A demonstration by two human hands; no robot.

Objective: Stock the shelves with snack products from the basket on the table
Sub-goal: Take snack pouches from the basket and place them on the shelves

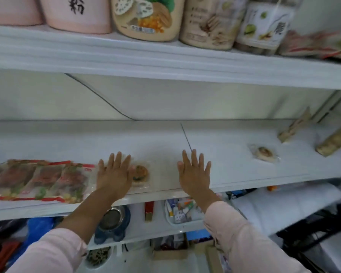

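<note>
Pale pink long sleeves [242, 239] cover both arms, the left pushed up higher.

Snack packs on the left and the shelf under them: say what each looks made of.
Snack packs: thin clear plastic film, glossy; the contents show through, with red printed edges. Shelf: smooth white board, matte, probably painted metal or laminate; the blur leaves that open.
</note>
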